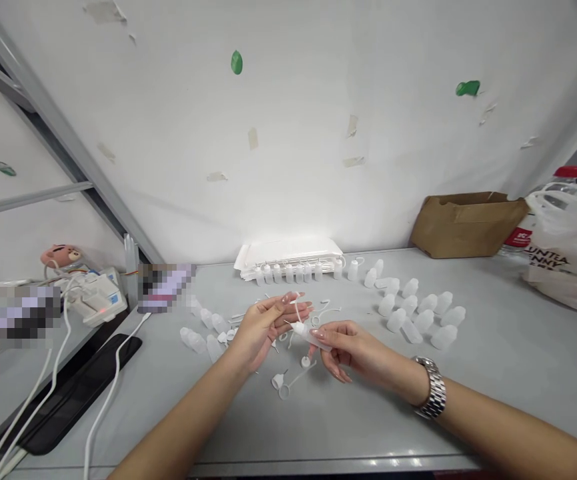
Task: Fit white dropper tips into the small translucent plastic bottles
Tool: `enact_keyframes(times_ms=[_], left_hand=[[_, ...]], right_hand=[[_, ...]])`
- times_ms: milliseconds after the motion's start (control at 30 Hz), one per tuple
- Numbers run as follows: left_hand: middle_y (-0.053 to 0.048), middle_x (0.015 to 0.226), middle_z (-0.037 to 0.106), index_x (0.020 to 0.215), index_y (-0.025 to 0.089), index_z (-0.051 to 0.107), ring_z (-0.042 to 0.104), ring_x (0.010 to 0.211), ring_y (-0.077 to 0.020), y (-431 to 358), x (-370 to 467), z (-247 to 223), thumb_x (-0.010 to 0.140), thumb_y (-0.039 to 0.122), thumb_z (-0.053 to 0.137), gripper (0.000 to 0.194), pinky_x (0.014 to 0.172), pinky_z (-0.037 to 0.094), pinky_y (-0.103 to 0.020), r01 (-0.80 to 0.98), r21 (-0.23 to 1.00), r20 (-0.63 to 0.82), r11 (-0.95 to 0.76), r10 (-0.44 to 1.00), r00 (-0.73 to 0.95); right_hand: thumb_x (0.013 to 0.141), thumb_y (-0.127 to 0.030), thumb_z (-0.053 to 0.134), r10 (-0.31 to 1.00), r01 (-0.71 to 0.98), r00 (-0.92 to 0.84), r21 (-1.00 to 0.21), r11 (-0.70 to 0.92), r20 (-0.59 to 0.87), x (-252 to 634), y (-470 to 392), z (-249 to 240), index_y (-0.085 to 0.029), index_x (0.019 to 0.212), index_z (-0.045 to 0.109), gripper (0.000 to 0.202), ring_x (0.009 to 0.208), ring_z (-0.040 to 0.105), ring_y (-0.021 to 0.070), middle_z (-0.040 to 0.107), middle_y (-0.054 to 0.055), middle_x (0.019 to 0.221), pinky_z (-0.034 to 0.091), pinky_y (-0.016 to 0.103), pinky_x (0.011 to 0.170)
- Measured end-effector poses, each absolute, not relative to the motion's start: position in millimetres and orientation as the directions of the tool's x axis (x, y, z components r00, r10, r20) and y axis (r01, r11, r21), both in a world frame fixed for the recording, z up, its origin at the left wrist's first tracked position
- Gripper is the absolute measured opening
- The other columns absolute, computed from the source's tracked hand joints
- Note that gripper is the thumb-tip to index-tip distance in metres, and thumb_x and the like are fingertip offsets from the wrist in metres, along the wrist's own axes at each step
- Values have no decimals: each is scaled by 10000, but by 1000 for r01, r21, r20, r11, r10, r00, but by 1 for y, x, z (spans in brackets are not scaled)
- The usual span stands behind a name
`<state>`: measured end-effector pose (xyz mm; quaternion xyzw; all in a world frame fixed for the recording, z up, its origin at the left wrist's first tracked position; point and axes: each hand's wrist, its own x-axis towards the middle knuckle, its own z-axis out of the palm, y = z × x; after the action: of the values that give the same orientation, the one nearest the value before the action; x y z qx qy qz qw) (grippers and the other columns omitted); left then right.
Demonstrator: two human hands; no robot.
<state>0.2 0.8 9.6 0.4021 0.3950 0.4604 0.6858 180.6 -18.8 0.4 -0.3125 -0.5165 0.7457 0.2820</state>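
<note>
My right hand (355, 347) grips a small translucent needle-tip bottle (302, 330) between thumb and fingers. The bottle lies tilted, its thin metal needle pointing left toward my other palm. At its upper side, my left hand (268, 323) pinches the end of a white cap strap (297, 311) that curves up from the bottle's neck. The other left fingers are stretched out behind the needle. Below my hands, a loose needle tip (277, 381) and a white ring strap (285, 392) rest on the grey table (368, 427). More tips and straps are partly hidden behind my left hand.
Several capped bottles (288, 273) stand in a row before a white stack (293, 250). Several uncapped bottles (424, 320) are grouped at right, others (193, 339) at left. A cardboard box (468, 227), plastic bag (568, 247), black power bank-like slab (83, 393) and white cables (113, 393) lie around.
</note>
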Motion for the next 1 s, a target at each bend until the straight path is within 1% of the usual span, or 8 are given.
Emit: enact_keyframes(times_ms=[167,267,367,533,667,767,833,1000], left_hand=[[-121,982,700,996,143,641,633,961,-235,1,-2,11,696,294,686,339,900,445,-355,-356,921,-69,157,966,248],[-95,908,720,946,155,667,649,918,-229,1,-3,13,652,241,723,311,896,448,-369,-344,930,-67,128,981,183],[-83,833,728,868,151,695,659,869,-221,2,-3,12,650,267,719,248,871,460,-369,-327,940,-54,99,988,145],[-85,816,723,707,150,713,649,834,-206,3,-4,10,636,290,723,158,833,466,-335,-269,961,-27,63,990,135],[-55,731,709,715,145,703,643,766,-157,3,-3,8,651,258,717,131,782,473,-277,-347,929,-91,131,987,129],[-37,732,696,720,149,691,638,735,-120,4,-3,5,674,216,703,82,718,484,-219,-477,847,-179,235,971,159],[-39,748,694,714,147,686,638,736,-113,4,-2,4,687,189,691,51,698,490,-201,-519,805,-217,287,957,192],[-62,839,710,731,131,687,645,753,-117,4,-1,2,715,173,666,49,750,503,-212,-531,776,-255,342,939,232]], right_hand=[[799,-442,533,767,-74,-613,-952,-298,-192,180,-19,1,-114,714,622,350,351,413,54,510,-32,422,301,187,398],[788,-453,544,770,-55,-606,-955,-290,-199,180,-19,-1,-123,711,624,348,355,416,59,508,-37,422,308,193,403],[791,-463,540,760,-29,-616,-959,-283,-206,179,-20,-3,-125,723,630,356,355,419,62,505,-41,417,319,199,410],[799,-458,533,747,6,-630,-962,-272,-215,177,-21,-3,-120,734,636,359,349,416,62,502,-43,404,324,205,415],[803,-459,527,757,-2,-627,-971,-239,-185,177,-22,-2,-120,737,628,360,349,416,62,502,-43,409,332,205,415],[807,-473,512,789,-21,-598,-982,-189,-140,178,-23,-3,-130,743,614,364,349,422,67,499,-46,415,334,205,408],[810,-482,500,825,-35,-556,-989,-141,-98,179,-24,-3,-140,749,605,363,349,421,68,492,-52,414,332,206,409],[835,-486,450,896,-10,-443,-999,-46,-37,180,-24,1,-141,756,607,387,349,389,63,465,-60,400,333,213,425]])
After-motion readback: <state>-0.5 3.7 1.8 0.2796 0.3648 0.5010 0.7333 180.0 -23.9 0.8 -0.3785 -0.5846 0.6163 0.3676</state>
